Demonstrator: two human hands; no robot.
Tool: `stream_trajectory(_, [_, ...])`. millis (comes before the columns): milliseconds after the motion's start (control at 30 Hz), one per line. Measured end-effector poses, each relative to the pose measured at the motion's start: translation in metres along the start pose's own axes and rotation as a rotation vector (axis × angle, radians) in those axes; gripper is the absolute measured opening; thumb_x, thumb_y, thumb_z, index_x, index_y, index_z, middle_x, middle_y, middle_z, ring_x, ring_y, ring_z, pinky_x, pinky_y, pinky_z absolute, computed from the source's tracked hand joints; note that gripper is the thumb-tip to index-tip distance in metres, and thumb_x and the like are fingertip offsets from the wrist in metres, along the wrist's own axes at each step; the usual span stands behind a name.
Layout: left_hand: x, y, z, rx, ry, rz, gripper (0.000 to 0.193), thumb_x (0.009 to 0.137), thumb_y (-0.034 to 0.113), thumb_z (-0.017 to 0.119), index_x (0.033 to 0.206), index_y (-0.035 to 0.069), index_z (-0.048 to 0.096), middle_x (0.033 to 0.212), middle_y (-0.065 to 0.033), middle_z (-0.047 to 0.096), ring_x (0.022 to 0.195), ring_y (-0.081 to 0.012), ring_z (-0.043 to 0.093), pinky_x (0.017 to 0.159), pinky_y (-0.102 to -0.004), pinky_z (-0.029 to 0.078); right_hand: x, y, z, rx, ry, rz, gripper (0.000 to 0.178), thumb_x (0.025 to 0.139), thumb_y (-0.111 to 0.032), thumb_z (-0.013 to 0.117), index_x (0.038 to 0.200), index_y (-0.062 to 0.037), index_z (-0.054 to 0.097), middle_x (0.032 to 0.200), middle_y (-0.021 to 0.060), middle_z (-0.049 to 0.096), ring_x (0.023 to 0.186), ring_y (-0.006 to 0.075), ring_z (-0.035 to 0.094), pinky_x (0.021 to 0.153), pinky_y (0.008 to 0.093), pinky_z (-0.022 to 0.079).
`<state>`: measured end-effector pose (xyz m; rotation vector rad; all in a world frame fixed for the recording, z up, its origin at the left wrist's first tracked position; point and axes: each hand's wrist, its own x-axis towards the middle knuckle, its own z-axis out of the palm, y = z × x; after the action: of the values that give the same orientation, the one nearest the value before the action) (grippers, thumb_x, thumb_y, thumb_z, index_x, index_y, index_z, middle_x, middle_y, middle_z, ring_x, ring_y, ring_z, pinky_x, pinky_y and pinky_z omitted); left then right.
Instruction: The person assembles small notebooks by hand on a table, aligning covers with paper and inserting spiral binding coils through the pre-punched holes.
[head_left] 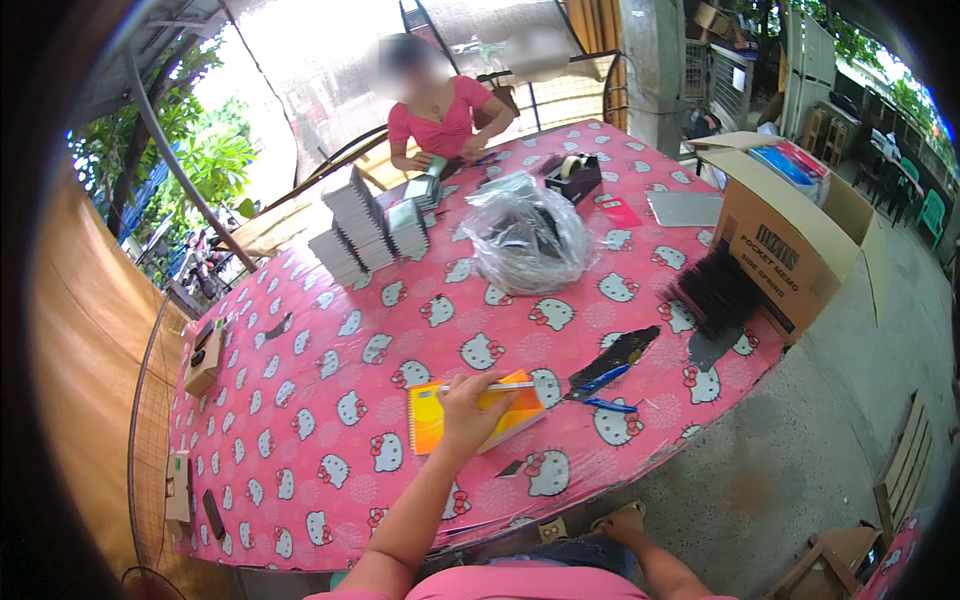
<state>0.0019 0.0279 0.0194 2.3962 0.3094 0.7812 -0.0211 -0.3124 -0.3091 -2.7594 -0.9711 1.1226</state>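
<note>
My left hand [468, 410] reaches over a yellow and orange spiral notebook [427, 425] near the table's front edge. Its fingers are closed round a slim white stick [515, 386], which looks like a pen and lies across the notebook's upper part. The notebook's wire binding runs along its left side, and the palm covers its middle. My right hand [625, 524] hangs below the table's edge, down by my side; its fingers cannot be made out. Right of the notebook, blue-handled pliers [605, 388] lie by a torn black sheet [632, 350].
A heap of black wire-like pieces [712, 295] lies beside an open cardboard box [785, 245]. Clear plastic wrapping [530, 235], a tape dispenser [575, 178] and stacked notebooks [360, 225] stand farther back. Across the pink patterned table [420, 330], another person [440, 125] handles small items.
</note>
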Motion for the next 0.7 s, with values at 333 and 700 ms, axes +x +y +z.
stream_trajectory(333, [-0.009,-0.005,0.001,0.010,0.054,0.025,0.026,0.073,0.032,0.076,0.090,0.015,0.068,0.088,0.0002,0.067,0.089,-0.0196,0.059,0.085,-0.0427,0.032,-0.131,-0.130,-0.283,0.856,0.566,-0.566,0.019,0.083,-0.020,0.068,0.088,-0.0023,0.070,0.079,0.0097,0.067,0.071,0.0191,0.062,0.068,0.0321,0.050])
stream_trajectory(700, [-0.005,-0.002,0.000,0.055,0.134,-0.023,0.032,0.069,0.023,0.078,0.097,0.010,0.068,0.091,-0.0034,0.067,0.088,-0.0217,0.060,0.080,-0.0397,0.039,-0.031,-0.149,-0.397,0.552,0.557,-0.703,0.039,0.074,-0.019,0.073,0.106,-0.0012,0.057,0.098,0.0147,0.057,0.093,0.0294,0.058,0.072,0.0381,0.050])
